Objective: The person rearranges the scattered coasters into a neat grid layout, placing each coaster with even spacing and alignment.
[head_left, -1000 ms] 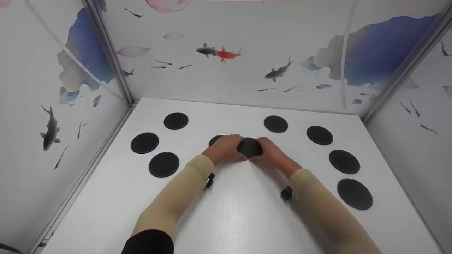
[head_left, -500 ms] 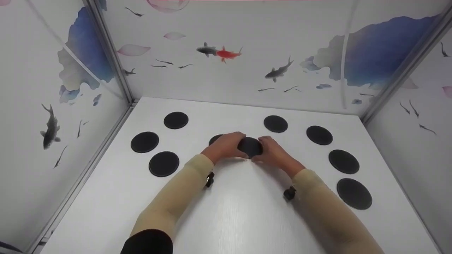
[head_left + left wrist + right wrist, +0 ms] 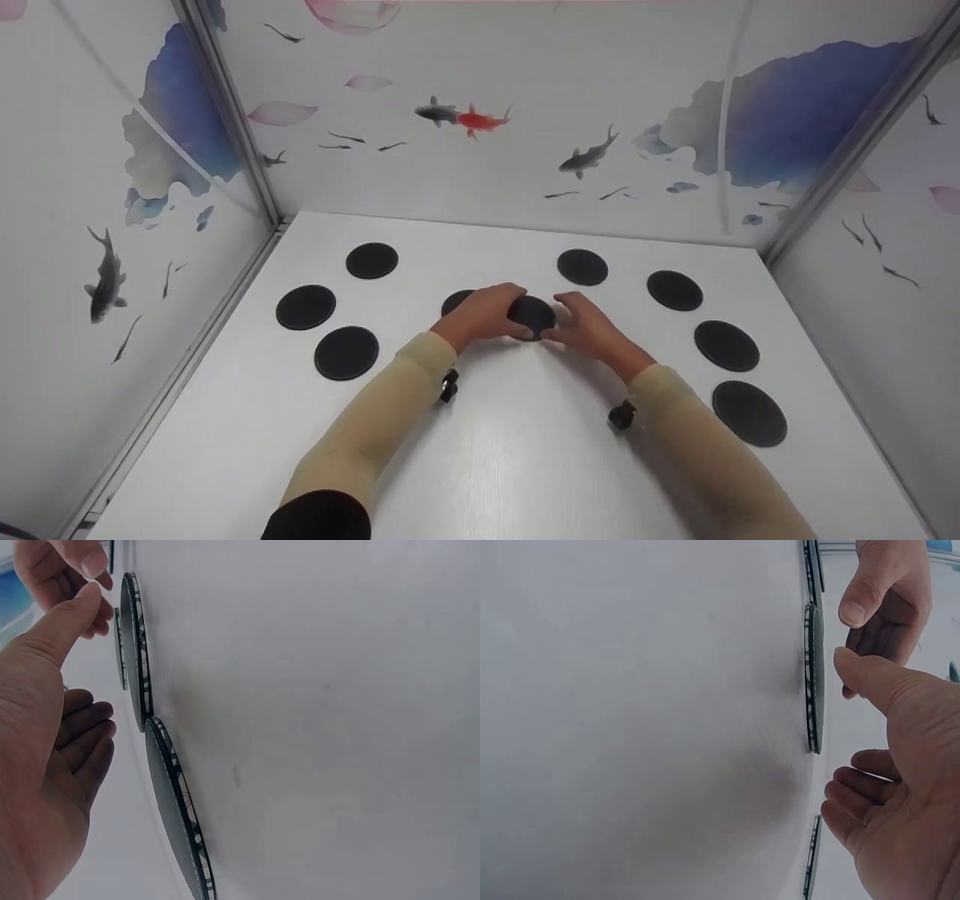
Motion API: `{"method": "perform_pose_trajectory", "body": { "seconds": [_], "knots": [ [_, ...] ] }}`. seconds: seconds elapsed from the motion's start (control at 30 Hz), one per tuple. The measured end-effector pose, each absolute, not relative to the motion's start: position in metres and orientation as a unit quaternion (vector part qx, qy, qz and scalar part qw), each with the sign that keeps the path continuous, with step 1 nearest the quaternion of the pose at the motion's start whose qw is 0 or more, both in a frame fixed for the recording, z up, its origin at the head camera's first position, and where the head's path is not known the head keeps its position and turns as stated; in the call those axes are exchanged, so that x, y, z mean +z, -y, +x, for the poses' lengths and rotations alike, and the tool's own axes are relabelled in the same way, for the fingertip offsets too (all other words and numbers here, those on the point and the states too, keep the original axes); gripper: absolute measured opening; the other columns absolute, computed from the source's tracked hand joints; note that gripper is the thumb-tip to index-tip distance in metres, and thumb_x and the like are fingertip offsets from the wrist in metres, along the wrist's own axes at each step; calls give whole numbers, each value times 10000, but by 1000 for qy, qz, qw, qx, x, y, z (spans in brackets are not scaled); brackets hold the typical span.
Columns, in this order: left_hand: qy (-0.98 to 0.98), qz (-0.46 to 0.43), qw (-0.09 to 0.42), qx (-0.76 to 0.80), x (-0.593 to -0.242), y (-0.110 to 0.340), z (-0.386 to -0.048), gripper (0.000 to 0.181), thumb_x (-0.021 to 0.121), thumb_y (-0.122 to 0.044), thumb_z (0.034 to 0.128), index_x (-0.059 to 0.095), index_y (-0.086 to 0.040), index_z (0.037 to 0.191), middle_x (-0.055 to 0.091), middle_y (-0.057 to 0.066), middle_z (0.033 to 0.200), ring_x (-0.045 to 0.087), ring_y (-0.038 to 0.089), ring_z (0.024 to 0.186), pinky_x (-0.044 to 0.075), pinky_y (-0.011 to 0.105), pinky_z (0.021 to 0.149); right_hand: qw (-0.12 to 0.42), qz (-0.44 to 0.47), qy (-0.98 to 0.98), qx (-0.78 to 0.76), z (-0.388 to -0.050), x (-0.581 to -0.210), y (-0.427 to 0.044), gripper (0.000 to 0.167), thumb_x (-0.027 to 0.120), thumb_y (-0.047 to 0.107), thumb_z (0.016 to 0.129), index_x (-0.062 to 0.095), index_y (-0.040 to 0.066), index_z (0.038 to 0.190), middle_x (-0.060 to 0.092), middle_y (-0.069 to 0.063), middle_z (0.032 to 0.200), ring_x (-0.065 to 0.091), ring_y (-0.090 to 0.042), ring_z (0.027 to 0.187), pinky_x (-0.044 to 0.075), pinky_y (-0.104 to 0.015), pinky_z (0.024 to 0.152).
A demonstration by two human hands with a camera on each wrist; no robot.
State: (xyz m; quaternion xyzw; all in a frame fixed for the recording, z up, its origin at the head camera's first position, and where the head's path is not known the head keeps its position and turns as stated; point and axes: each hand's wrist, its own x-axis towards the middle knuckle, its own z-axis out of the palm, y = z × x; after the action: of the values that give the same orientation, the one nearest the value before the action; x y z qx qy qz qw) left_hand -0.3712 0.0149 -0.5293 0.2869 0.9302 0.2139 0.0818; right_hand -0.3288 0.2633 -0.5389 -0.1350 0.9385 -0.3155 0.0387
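Note:
In the head view, a black, coaster-like round disc [image 3: 534, 318] lies on the white table between my two hands. My left hand [image 3: 484, 313] is at its left side, thumb and fingers parted and overlapping its edge from this viewpoint. My right hand [image 3: 592, 330] hovers just right of it with thumb and fingers apart. Both wrist views show the hands slightly above the disc, holding nothing. There, the disc [image 3: 135, 652] has a patterned black-and-white edge. Another black disc [image 3: 456, 301] sits partly hidden behind my left hand.
Three black discs, one being the nearest left disc [image 3: 346, 352], lie at the left of the white table [image 3: 480, 465]. Several more, including the front right disc [image 3: 750, 412], curve along the right. Printed walls [image 3: 480, 180] enclose the back and sides.
My right hand has drawn back to the right, away from the middle disc, and the gap between my hands has widened. More of the disc shows now. The other discs stay put.

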Motion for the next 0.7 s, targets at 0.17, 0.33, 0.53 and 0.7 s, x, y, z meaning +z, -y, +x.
{"method": "perform_pose_trajectory", "body": {
  "seconds": [0.17, 0.33, 0.53, 0.7],
  "knots": [
    [-931, 283, 75, 220, -532, -20, -374, 855, 844, -538, 972, 505, -161, 1660, 527, 41, 1675, 473, 235, 1558, 382, 407, 1273, 37, -119, -938, -322, -328, -538, -270, 838, 848, 330, 1005, 437, -22, 1644, 456, -254, 1670, 408, -442, 1574, 331, -579, 1288],
    [-928, 283, 69, 231, -533, -26, -376, 846, 831, -550, 979, 502, -171, 1661, 521, 32, 1679, 457, 227, 1569, 370, 402, 1280, 23, -110, -940, -322, -330, -539, -277, 804, 829, 327, 1018, 450, -19, 1637, 481, -260, 1644, 436, -445, 1553, 348, -582, 1278],
    [-923, 282, 62, 256, -533, -38, -383, 835, 806, -541, 1000, 490, -153, 1668, 503, 42, 1693, 437, 228, 1583, 348, 390, 1290, -1, -95, -937, -338, -336, -543, -288, 757, 812, 321, 1033, 472, -21, 1616, 501, -266, 1614, 459, -452, 1530, 373, -599, 1258],
    [-922, 271, 51, 272, -535, -49, -394, 814, 784, -534, 1018, 489, -143, 1667, 501, 46, 1693, 453, 222, 1572, 365, 382, 1280, -21, -85, -928, -363, -342, -545, -297, 718, 799, 304, 1044, 482, -32, 1594, 515, -271, 1588, 476, -451, 1508, 400, -613, 1234]
  ]
}}
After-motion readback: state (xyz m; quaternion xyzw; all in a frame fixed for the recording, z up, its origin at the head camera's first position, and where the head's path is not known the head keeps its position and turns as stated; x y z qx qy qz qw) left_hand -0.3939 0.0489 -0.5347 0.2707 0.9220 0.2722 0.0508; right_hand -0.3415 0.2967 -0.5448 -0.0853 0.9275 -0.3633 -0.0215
